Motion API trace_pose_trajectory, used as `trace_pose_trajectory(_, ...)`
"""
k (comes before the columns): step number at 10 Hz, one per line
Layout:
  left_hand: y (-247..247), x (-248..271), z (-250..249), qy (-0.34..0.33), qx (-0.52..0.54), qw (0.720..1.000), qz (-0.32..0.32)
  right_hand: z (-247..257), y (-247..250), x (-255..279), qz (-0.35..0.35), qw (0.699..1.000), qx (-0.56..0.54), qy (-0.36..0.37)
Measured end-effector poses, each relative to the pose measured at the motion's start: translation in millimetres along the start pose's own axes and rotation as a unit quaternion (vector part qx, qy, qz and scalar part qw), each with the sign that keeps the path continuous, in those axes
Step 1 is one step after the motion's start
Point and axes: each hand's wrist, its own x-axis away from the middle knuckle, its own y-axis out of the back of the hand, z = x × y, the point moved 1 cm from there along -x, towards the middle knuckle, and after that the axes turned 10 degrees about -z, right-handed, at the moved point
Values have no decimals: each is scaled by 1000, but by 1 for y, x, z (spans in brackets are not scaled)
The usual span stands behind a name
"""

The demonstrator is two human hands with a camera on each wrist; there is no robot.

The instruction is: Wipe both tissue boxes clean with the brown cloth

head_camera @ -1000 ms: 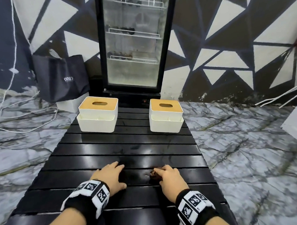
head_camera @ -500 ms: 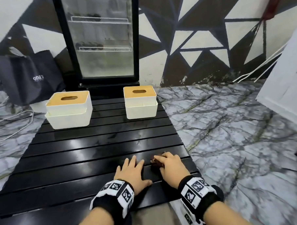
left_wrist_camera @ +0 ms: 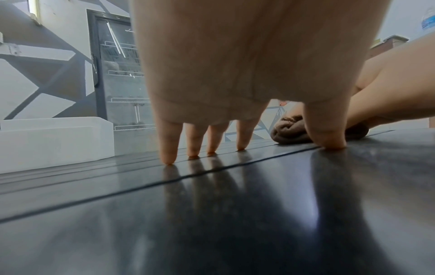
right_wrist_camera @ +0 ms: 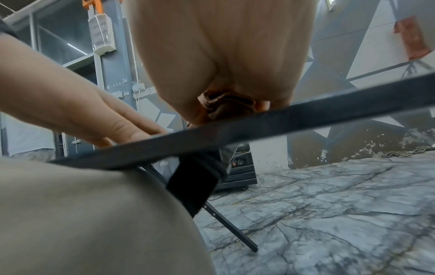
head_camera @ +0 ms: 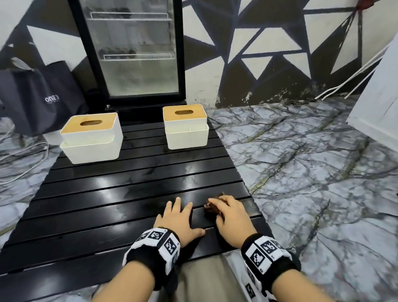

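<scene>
Two white tissue boxes with wooden lids stand at the far end of the black slatted table point(head_camera: 104, 200): the wider left box point(head_camera: 91, 137) and the right box point(head_camera: 186, 126). The brown cloth point(head_camera: 211, 208) is bunched up near the table's front right corner. My right hand point(head_camera: 228, 212) lies over it with fingers curled round it; the right wrist view shows the cloth point(right_wrist_camera: 223, 104) tucked under the palm. My left hand point(head_camera: 180, 214) rests flat beside it, and its fingertips point(left_wrist_camera: 168, 160) press on the tabletop. The cloth point(left_wrist_camera: 292, 132) also shows past the left thumb.
A glass-door fridge point(head_camera: 132, 48) stands right behind the table. A dark bag point(head_camera: 38, 98) and white cables point(head_camera: 16, 163) lie on the marble floor at the left. A white panel point(head_camera: 385, 101) leans at the right. The table's folding leg point(right_wrist_camera: 230, 219) shows below the front edge.
The head view has swung to the right, so table and boxes now sit further left. Both hands stay on the table's front, close together, the right one over the cloth.
</scene>
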Motion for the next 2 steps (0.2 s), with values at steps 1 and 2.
trace_pose_trajectory(1,0,0,-1,2,-7,1000,1,2,-1,1,-3,1000,8,1)
trace_pose_trajectory(2,6,1,-1,-6,19,1000,-6,-2,1,-3,16,1000,12,-8)
